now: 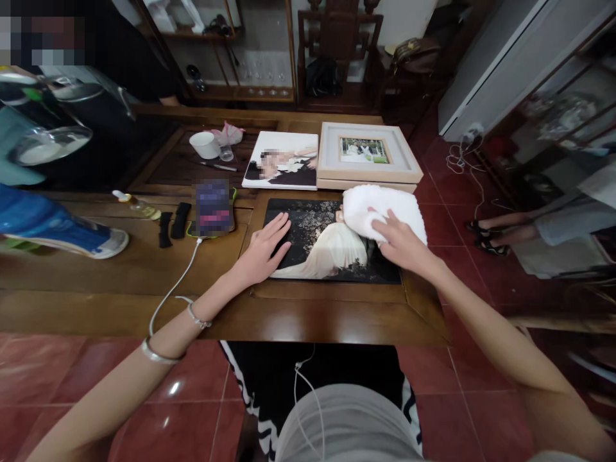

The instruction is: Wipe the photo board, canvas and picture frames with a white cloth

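Observation:
A dark photo panel (pixel 317 253) showing a figure in a long white dress lies flat on the wooden table. My left hand (pixel 264 249) rests on the panel's left edge, fingers stretched out and holding nothing. My right hand (pixel 402 240) grips a folded, fluffy white towel (pixel 380 205) against the panel's upper right part. The towel hides that corner of the picture. Just beyond the panel are a white-edged photo print (pixel 283 160) and a pale box frame (pixel 409 160) with a small wedding photo.
The wooden table (pixel 327 314) holds a phone (pixel 212 208) with a white cable, two black strips (pixel 172 223), a dropper bottle (pixel 137 205), a white cup (pixel 205 145) and a pen (pixel 219 167). A blue packet (pixel 52 221) lies left. Other people are at the far left and right.

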The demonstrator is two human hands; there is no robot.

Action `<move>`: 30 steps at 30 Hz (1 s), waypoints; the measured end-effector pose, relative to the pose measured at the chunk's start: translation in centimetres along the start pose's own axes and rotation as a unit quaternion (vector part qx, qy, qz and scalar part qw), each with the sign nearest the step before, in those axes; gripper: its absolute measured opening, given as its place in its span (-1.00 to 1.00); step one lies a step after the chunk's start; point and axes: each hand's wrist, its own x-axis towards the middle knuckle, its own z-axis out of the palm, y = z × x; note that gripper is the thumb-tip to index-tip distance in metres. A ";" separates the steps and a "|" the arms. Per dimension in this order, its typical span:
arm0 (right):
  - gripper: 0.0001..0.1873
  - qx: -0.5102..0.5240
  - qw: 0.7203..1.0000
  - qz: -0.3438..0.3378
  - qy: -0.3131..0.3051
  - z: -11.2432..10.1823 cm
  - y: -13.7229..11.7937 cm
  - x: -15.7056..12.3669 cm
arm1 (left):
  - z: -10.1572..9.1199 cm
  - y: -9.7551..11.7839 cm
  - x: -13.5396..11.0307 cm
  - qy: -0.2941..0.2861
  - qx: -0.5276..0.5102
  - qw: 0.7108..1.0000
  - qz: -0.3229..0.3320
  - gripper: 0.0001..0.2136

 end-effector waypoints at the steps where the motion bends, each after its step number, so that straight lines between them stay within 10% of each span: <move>1: -0.57 -0.005 1.000 -0.026 -0.003 0.3 -0.7 -1.2 | 0.0 0.0 0.0 0.000 0.001 1.000 0.001 -0.51; 9: -0.60 0.023 0.989 -0.129 -0.071 0.8 -7.5 -8.6 | 0.1 -0.4 -0.1 0.004 0.002 1.000 0.003 -0.50; 22: -0.65 -0.029 0.999 -0.045 0.011 0.3 1.4 3.6 | -0.2 -0.2 -0.2 -0.007 0.013 1.000 0.004 -0.51; 30: -0.59 0.018 0.997 -0.074 0.015 1.7 -3.9 -5.1 | -0.2 -0.2 -0.2 -0.002 0.014 1.000 0.003 -0.51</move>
